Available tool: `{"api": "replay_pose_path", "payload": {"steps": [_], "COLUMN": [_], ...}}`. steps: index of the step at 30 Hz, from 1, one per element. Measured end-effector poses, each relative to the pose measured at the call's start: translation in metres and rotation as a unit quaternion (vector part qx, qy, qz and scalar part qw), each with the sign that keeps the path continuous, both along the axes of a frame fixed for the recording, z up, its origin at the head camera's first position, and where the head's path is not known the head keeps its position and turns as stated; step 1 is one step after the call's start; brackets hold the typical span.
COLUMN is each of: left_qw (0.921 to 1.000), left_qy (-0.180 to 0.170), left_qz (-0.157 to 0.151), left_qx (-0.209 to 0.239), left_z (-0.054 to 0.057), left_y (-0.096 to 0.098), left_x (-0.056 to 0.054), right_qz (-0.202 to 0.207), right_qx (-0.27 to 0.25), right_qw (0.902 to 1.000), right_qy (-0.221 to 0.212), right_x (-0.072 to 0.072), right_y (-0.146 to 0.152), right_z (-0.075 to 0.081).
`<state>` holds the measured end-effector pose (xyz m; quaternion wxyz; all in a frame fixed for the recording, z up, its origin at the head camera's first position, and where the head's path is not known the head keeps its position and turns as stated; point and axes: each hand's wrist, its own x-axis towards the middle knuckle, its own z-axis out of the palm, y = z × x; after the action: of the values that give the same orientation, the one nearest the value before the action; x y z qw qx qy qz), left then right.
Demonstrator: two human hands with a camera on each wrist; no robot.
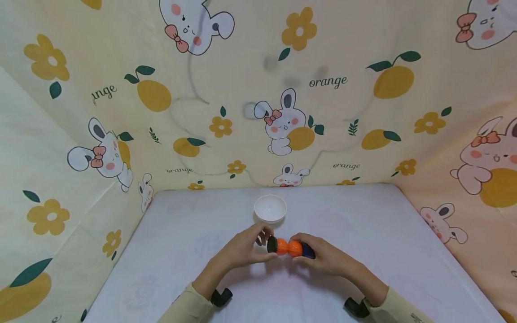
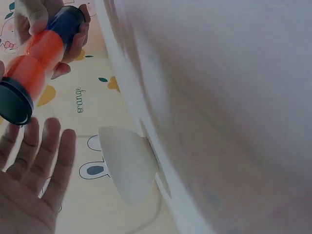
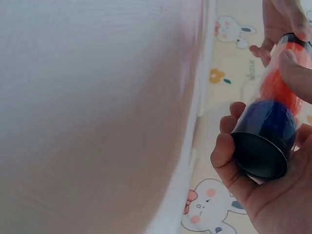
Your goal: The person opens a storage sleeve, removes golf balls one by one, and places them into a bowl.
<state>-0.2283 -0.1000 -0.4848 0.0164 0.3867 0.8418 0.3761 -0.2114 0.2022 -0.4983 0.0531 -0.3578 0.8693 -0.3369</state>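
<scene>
A clear tube [image 1: 288,247] with two orange balls, a dark blue ball and a black cap at each end lies sideways between my hands, above the table. My right hand [image 1: 326,256] grips its blue end, fingers curled round it in the right wrist view. At the other end, my left hand [image 1: 247,246] is beside the black cap [image 2: 14,101], its fingers spread and fairly straight in the left wrist view. The left thumb is close by the cap's near side. Behind the hands stands a white bowl [image 1: 270,209].
The white table [image 1: 194,215] is bordered at the back and sides by a hanging cloth [image 1: 242,80] printed with rabbits, oranges and flowers. Black bands [image 1: 221,297] are worn at both wrists, below light sleeves.
</scene>
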Motion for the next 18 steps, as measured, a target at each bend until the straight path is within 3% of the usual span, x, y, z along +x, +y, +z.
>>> {"api": "replay_pose_path", "payload": {"steps": [6, 10, 14, 18], "left_qw": [0.9947, 0.9906, 0.9904, 0.9932], "left_qy": [0.064, 0.087, 0.082, 0.054], "left_qz": [-0.064, -0.078, -0.082, -0.08], "left_qx": [0.048, 0.071, 0.076, 0.065], "left_z": [0.002, 0.0036, 0.0042, 0.0058], "left_y": [0.0026, 0.0037, 0.0038, 0.0036], "left_x": [-0.0037, -0.0053, -0.0049, -0.0038], "right_qz": [-0.013, -0.027, -0.025, -0.017], "right_qx": [-0.013, -0.018, -0.013, -0.007], "right_qw": [0.9998, 0.9994, 0.9994, 0.9996], "right_qy": [-0.004, -0.01, -0.022, -0.022], "right_x": [-0.002, -0.0033, -0.0032, -0.0013], "right_y": [0.0028, 0.005, 0.0073, 0.0101], "right_z": [0.0013, 0.0013, 0.0006, -0.0007]}}
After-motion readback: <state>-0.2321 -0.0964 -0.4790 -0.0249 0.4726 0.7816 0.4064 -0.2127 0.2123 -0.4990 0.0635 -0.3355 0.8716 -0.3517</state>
